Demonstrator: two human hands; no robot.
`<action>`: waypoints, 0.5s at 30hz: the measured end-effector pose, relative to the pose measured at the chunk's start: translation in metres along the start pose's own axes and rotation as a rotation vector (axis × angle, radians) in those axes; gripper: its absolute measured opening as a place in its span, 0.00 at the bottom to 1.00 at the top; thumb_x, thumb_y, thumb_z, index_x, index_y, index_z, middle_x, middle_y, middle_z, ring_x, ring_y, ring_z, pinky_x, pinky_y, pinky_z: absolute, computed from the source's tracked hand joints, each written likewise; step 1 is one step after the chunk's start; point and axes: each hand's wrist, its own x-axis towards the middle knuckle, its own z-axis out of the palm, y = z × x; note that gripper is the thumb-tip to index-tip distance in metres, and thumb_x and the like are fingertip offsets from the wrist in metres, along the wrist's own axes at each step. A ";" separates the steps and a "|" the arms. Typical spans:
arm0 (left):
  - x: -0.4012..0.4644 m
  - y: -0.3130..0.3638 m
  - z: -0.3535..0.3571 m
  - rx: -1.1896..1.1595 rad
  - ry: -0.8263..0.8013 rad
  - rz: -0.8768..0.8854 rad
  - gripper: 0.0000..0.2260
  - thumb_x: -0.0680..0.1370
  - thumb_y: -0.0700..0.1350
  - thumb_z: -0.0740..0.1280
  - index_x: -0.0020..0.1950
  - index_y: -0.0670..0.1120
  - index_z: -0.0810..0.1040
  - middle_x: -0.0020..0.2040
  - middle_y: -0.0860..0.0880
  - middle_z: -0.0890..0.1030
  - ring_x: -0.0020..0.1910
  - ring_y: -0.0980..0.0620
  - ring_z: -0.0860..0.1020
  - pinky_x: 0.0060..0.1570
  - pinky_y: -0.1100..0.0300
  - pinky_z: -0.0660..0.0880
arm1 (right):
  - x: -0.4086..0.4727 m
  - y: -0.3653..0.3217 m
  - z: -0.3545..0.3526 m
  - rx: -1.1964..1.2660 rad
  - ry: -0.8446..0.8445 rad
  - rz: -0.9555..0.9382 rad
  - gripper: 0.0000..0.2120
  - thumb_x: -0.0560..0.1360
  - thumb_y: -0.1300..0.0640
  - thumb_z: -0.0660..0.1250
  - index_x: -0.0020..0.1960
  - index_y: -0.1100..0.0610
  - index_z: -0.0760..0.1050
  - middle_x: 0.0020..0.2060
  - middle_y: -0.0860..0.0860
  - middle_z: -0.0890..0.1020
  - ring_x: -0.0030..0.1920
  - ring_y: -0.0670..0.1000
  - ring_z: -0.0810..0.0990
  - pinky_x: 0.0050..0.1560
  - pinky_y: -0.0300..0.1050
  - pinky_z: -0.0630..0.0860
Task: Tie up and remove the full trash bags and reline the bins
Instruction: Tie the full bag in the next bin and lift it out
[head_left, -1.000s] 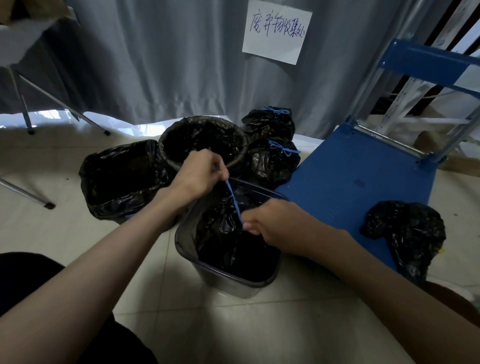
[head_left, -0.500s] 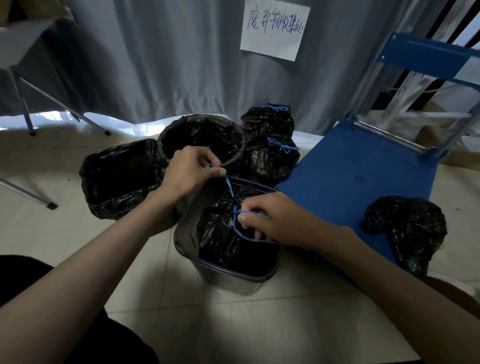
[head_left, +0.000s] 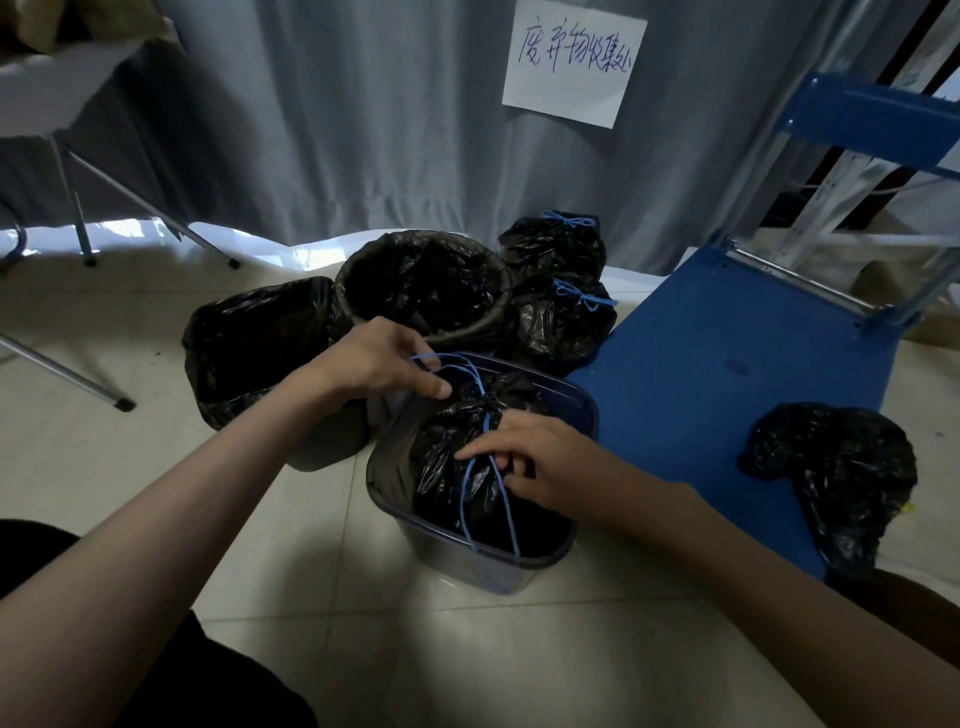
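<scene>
Nearest me, on the pale tiled floor (head_left: 156, 467), stands the translucent grey rectangular plastic bin (head_left: 498, 564), and inside it sits the full black plastic trash bag (head_left: 457, 441), its neck gathered by a thin blue drawstring (head_left: 485, 410). My right hand (head_left: 540, 457) lies over the bag's near side, fingers curled, pinching the two blue strands that run down over the bin's front rim. My left hand (head_left: 379, 358) is at the bin's far left corner, thumb and fingers pinching a loop of the same string.

Just beyond, touching one another, are a square bin lined in black (head_left: 249, 348) and a round bin with a black liner (head_left: 426, 286). To their right, two tied black bags with blue bows (head_left: 558, 322) sit one behind the other. A blue flat cart deck (head_left: 727, 374) lies to the right, with a crumpled black bag (head_left: 841, 478) on its near edge. Behind everything hangs a grey curtain (head_left: 337, 114) bearing a white handwritten paper sign (head_left: 574, 62).
</scene>
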 end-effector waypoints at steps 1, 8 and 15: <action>-0.001 0.000 0.000 0.007 -0.006 0.016 0.12 0.65 0.49 0.82 0.44 0.47 0.85 0.41 0.50 0.85 0.39 0.58 0.79 0.46 0.62 0.73 | 0.001 -0.002 0.002 -0.052 -0.005 0.008 0.23 0.75 0.66 0.64 0.63 0.43 0.77 0.44 0.44 0.70 0.41 0.44 0.71 0.45 0.50 0.76; -0.004 0.002 -0.017 -0.059 0.037 0.110 0.05 0.70 0.48 0.78 0.39 0.47 0.87 0.40 0.46 0.86 0.38 0.59 0.79 0.46 0.61 0.74 | 0.011 -0.004 0.002 0.047 0.219 -0.010 0.05 0.75 0.57 0.70 0.44 0.52 0.85 0.40 0.44 0.75 0.43 0.42 0.75 0.47 0.45 0.75; -0.018 0.016 -0.028 -0.038 -0.087 0.181 0.08 0.74 0.51 0.74 0.38 0.48 0.86 0.30 0.46 0.75 0.31 0.55 0.70 0.34 0.65 0.66 | 0.026 -0.006 -0.011 0.725 0.589 0.353 0.10 0.81 0.59 0.64 0.45 0.56 0.82 0.41 0.48 0.84 0.44 0.46 0.84 0.48 0.40 0.76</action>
